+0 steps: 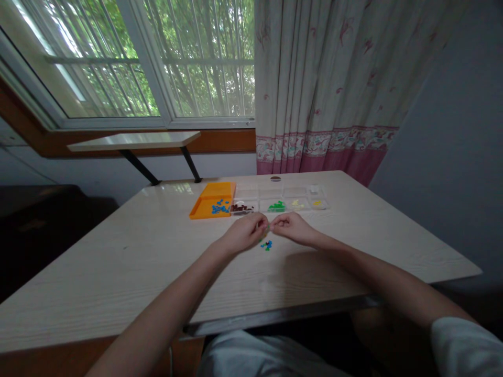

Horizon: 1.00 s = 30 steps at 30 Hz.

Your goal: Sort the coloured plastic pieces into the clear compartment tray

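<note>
My left hand [248, 230] and my right hand [293, 228] meet above the table, fingertips pinched together. Between them shows a small light-green plastic piece [269, 227], too small to make out its shape. Just below, a little cluster of blue, green and dark pieces [267, 245] lies on the tabletop; whether its parts are joined I cannot tell. Beyond my hands, the clear divided tray [271, 191] holds brown pieces [241, 208], green pieces [276, 206], pale yellow pieces [297, 204] and yellow pieces [317, 203] in separate compartments.
An orange open box [212, 189] with blue pieces [220, 207] stands left of the tray. Behind it, a small raised shelf [137, 140] rests on dark legs. The pale wooden table [129, 277] runs back toward a curtain [314, 94] and a barred window [208, 63].
</note>
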Tool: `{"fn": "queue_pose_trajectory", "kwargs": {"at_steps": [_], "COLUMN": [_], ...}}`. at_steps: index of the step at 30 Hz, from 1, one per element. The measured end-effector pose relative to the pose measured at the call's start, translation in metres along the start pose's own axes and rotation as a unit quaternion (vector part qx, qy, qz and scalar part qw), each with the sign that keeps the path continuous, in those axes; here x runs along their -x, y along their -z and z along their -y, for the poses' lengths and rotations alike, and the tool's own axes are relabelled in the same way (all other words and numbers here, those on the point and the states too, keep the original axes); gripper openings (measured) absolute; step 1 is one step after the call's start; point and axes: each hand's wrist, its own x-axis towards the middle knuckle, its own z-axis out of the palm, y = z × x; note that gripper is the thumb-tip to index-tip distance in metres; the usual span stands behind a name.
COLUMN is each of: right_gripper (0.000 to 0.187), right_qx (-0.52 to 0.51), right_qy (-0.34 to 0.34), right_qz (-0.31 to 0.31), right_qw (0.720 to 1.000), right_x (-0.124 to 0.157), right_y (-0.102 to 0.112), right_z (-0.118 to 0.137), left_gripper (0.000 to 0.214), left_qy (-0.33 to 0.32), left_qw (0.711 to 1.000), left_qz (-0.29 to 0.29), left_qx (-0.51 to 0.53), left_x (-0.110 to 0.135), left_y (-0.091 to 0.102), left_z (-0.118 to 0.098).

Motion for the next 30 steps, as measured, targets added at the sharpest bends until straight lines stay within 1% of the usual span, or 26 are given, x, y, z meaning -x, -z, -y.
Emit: {"fn": "queue_pose_trajectory", "kwargs": {"at_steps": [5,9,11,13,15,18,20,23,26,30], "right_gripper": [0.025,0.022,0.021,0.020,0.020,0.018,0.018,0.018,0.018,0.018], "right_qx": [-0.034,-0.020,0.005,0.047,0.117,0.232,0.275,0.304,0.320,0.327], "right_qy": [-0.012,-0.017,-0.006,0.023,0.076,0.173,0.220,0.264,0.285,0.293], "right_qz": [0.001,-0.010,-0.030,-0.069,-0.124,-0.192,-0.217,-0.241,-0.247,-0.239], "right_qw": [0.999,1.000,1.000,0.996,0.982,0.938,0.911,0.883,0.869,0.866], "right_x": [-0.002,-0.002,-0.002,0.000,0.002,0.006,0.007,0.008,0.008,0.007], "right_y": [-0.002,-0.003,-0.001,0.004,0.012,0.027,0.036,0.044,0.045,0.044], "right_z": [0.000,0.001,0.004,0.007,0.010,0.014,0.015,0.016,0.016,0.014], "left_gripper": [0.016,0.015,0.016,0.017,0.017,0.016,0.016,0.018,0.021,0.022], "left_qy": [-0.020,-0.019,-0.010,0.005,0.015,0.018,0.016,0.009,0.002,-0.024], "left_qw": [0.999,0.999,0.999,0.999,1.000,0.999,0.998,0.996,0.995,0.993], "left_qz": [-0.009,-0.031,-0.042,-0.042,-0.022,0.026,0.051,0.078,0.084,0.093], "left_qx": [-0.036,-0.022,-0.011,-0.010,-0.017,-0.029,-0.036,-0.043,-0.049,-0.062], "left_x": [0.001,0.001,0.000,-0.001,-0.002,-0.002,-0.002,-0.001,0.000,0.000], "left_y": [-0.001,-0.001,0.002,0.006,0.011,0.014,0.014,0.012,0.011,0.012], "left_z": [0.000,0.000,0.000,0.001,0.005,0.013,0.018,0.022,0.021,0.020]}}
